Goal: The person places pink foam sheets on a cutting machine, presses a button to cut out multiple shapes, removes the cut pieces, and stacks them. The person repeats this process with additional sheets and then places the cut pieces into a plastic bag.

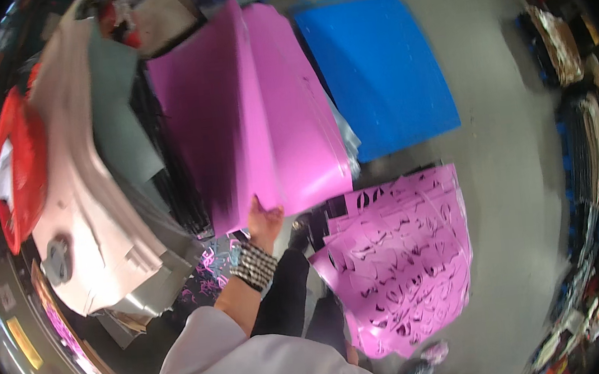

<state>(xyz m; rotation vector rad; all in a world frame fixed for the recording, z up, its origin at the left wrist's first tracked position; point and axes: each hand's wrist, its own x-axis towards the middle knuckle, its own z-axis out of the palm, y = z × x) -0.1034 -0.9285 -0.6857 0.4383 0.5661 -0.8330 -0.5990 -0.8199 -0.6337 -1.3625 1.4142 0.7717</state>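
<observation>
My left hand (265, 223), with a beaded band around the wrist, pinches the near edge of a large pink sheet (214, 123). That sheet is raised and bent above a stack of smooth pink sheets (300, 122). Only a sliver of my right hand (352, 355) shows, beside my body at the lower edge of a pile of pink sheets with cut-out shapes (401, 264). Its fingers are hidden, so whether it grips that pile I cannot tell.
A blue sheet stack (382, 71) lies beyond the pink one. To the left are pale pink sheets (84, 193) with a grey tape roll (56, 259), grey sheets (115, 104) and a red bag (24, 170). Pink scraps (210, 271) litter a dark surface. Stacked materials (588, 152) line the right.
</observation>
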